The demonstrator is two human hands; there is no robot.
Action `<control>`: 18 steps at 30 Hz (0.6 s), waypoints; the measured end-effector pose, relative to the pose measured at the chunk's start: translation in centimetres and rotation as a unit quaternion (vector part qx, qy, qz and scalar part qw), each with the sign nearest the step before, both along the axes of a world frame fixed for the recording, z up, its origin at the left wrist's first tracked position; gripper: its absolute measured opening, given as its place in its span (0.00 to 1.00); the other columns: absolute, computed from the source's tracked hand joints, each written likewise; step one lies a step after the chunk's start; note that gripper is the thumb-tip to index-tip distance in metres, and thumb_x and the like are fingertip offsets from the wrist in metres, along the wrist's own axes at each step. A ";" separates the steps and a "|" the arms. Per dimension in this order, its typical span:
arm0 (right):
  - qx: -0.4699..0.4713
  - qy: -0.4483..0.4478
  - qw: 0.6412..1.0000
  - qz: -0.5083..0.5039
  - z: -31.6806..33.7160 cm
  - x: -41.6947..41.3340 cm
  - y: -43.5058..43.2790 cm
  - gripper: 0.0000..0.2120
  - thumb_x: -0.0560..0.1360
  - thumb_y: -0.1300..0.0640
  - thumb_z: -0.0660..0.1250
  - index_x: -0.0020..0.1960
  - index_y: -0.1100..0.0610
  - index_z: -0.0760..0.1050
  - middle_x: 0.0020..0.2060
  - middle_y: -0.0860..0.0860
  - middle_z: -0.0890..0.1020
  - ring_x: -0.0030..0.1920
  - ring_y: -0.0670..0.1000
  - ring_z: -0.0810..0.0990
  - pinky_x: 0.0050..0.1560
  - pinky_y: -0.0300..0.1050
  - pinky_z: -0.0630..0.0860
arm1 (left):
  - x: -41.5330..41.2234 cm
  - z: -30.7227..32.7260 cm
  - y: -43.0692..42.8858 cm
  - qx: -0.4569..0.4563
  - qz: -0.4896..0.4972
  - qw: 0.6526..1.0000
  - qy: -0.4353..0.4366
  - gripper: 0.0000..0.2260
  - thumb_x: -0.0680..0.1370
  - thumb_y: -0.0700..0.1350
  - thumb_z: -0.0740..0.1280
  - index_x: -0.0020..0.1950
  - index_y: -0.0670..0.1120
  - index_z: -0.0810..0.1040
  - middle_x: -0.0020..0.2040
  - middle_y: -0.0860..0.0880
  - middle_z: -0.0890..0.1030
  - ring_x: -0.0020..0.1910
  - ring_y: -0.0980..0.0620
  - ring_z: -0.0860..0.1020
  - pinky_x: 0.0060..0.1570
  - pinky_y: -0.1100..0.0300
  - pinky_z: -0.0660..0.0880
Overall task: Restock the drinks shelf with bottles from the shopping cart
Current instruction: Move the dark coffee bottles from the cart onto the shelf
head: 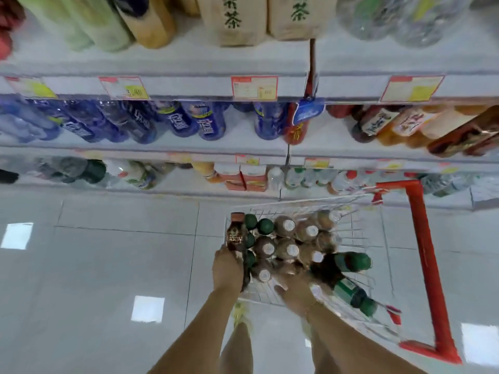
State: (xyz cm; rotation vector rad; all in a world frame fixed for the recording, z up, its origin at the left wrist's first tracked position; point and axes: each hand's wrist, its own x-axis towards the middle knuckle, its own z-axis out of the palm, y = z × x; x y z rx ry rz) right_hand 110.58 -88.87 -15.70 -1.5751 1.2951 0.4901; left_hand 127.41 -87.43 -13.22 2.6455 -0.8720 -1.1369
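Head view: one brown bottle [235, 234] is held upright in the left hand [227, 271], fingers clamped round its lower body, at the left edge of the cart [297, 209]. It is judged to be lifted clear for transfer to the shelf [189, 147]. The right hand [293, 288] is lowered into the cart among the near bottles; its fingers are largely hidden beneath it, so it cannot be told whether anything is gripped.

Stock left in the cart: about ten brown bottles with pale caps [289, 251] are stood upright and packed close, presumably so that caps can be reached from above. About four dark green caps [266, 226] are counted along the left side. Two green-labelled dark bottles [348, 261] are laid on their sides at the near right, probably for want of standing room. Counts are approximate, owing to blur.

One red handle [421, 255] is noted at the right. A gap is seen in the blue row [205, 125] on the middle shelf.
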 end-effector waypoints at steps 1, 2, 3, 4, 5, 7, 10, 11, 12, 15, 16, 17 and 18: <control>0.011 0.007 1.000 -0.013 -0.2 0.6 0.5 0.19 0.79 0.53 0.58 0.69 0.50 0.68 0.66 0.50 0.73 0.66 0.52 0.72 0.64 0.40 0.66 | 0.3 -0.2 -0.2 0.000 -0.017 1.000 -0.016 0.16 0.76 0.39 0.63 0.63 0.38 0.69 0.58 0.40 0.73 0.57 0.42 0.75 0.55 0.53 0.72; 0.024 0.003 0.999 -0.037 -0.5 1.3 1.1 0.19 0.79 0.54 0.58 0.69 0.51 0.68 0.65 0.51 0.75 0.64 0.52 0.74 0.62 0.39 0.68 | 0.5 -0.4 -0.3 0.002 -0.044 0.999 -0.029 0.17 0.77 0.41 0.63 0.65 0.39 0.67 0.60 0.41 0.72 0.59 0.43 0.73 0.57 0.54 0.72; 0.032 -0.008 0.997 -0.066 -0.8 1.9 1.6 0.18 0.78 0.56 0.59 0.68 0.51 0.70 0.65 0.51 0.76 0.63 0.51 0.75 0.62 0.38 0.69 | 0.7 -0.6 -0.4 -0.005 -0.058 0.998 -0.034 0.19 0.77 0.42 0.64 0.66 0.39 0.66 0.61 0.41 0.71 0.60 0.43 0.72 0.58 0.54 0.71; 0.037 -0.017 0.995 -0.092 -0.9 2.5 2.0 0.17 0.78 0.57 0.59 0.67 0.52 0.71 0.64 0.51 0.76 0.62 0.51 0.76 0.63 0.38 0.70 | 0.8 -0.7 -0.6 -0.009 -0.052 0.998 -0.026 0.20 0.76 0.42 0.65 0.66 0.39 0.66 0.61 0.41 0.71 0.60 0.43 0.72 0.57 0.53 0.72; 0.044 -0.020 0.992 -0.113 -1.0 3.2 2.4 0.17 0.78 0.58 0.60 0.66 0.54 0.73 0.64 0.52 0.77 0.62 0.51 0.76 0.63 0.38 0.70 | 0.8 -0.7 -0.8 -0.014 -0.035 0.999 -0.008 0.20 0.76 0.41 0.66 0.65 0.39 0.65 0.60 0.41 0.72 0.59 0.42 0.73 0.56 0.52 0.73; 0.041 -0.019 0.988 -0.150 -1.2 4.1 2.9 0.15 0.77 0.59 0.60 0.63 0.57 0.74 0.60 0.54 0.79 0.60 0.52 0.78 0.60 0.37 0.70 | 0.4 -0.8 -1.2 -0.026 -0.007 0.999 0.030 0.19 0.75 0.40 0.66 0.62 0.40 0.65 0.58 0.40 0.75 0.55 0.42 0.77 0.52 0.49 0.76; 0.013 -0.018 0.966 -0.258 -1.3 4.7 2.6 0.13 0.76 0.61 0.60 0.59 0.59 0.74 0.52 0.59 0.81 0.54 0.58 0.79 0.55 0.47 0.75 | -0.8 -1.0 -2.0 -0.016 0.012 0.997 0.076 0.21 0.73 0.41 0.69 0.61 0.41 0.64 0.55 0.41 0.79 0.51 0.41 0.79 0.49 0.50 0.78; 0.008 -0.023 0.957 -0.290 -1.2 4.7 2.4 0.13 0.76 0.61 0.60 0.59 0.58 0.75 0.50 0.60 0.81 0.51 0.58 0.80 0.53 0.48 0.76 | -1.2 -1.2 -2.2 -0.001 0.014 0.996 0.084 0.22 0.72 0.43 0.71 0.61 0.40 0.65 0.55 0.41 0.79 0.52 0.41 0.79 0.49 0.52 0.77; 0.008 -0.037 0.952 -0.305 -1.1 4.6 2.2 0.14 0.76 0.63 0.60 0.60 0.57 0.75 0.49 0.59 0.81 0.48 0.57 0.80 0.50 0.44 0.76 | -1.6 -1.4 -2.4 0.015 0.011 0.996 0.088 0.22 0.72 0.44 0.72 0.60 0.39 0.68 0.55 0.41 0.79 0.53 0.41 0.79 0.47 0.53 0.76; 0.038 -0.077 0.960 -0.268 -1.2 3.9 1.5 0.18 0.74 0.67 0.59 0.62 0.56 0.74 0.49 0.58 0.81 0.42 0.49 0.75 0.36 0.27 0.67 | -2.1 -1.9 -2.9 0.019 0.011 0.995 0.098 0.18 0.71 0.46 0.72 0.55 0.37 0.75 0.54 0.40 0.81 0.52 0.42 0.79 0.42 0.58 0.71; 0.052 -0.086 0.961 -0.256 -1.2 3.6 1.3 0.19 0.74 0.67 0.59 0.63 0.56 0.73 0.47 0.57 0.80 0.40 0.47 0.75 0.35 0.26 0.67 | -2.0 -2.1 -3.0 0.018 0.015 0.994 0.104 0.17 0.71 0.45 0.73 0.54 0.38 0.76 0.52 0.40 0.81 0.51 0.42 0.79 0.41 0.59 0.70; 0.069 -0.098 0.961 -0.249 -1.1 3.3 1.0 0.20 0.74 0.69 0.59 0.64 0.58 0.72 0.46 0.56 0.79 0.38 0.45 0.75 0.35 0.25 0.67 | -1.7 -2.3 -3.1 0.018 0.018 0.993 0.112 0.16 0.70 0.45 0.73 0.53 0.38 0.77 0.51 0.41 0.82 0.50 0.42 0.80 0.41 0.59 0.70; 0.089 -0.118 0.956 -0.252 -0.9 3.1 0.7 0.20 0.74 0.71 0.59 0.64 0.61 0.72 0.45 0.56 0.78 0.36 0.41 0.75 0.34 0.24 0.68 | -1.3 -2.3 -3.2 0.017 0.020 0.992 0.123 0.16 0.69 0.45 0.74 0.52 0.39 0.78 0.50 0.41 0.82 0.49 0.43 0.80 0.41 0.59 0.71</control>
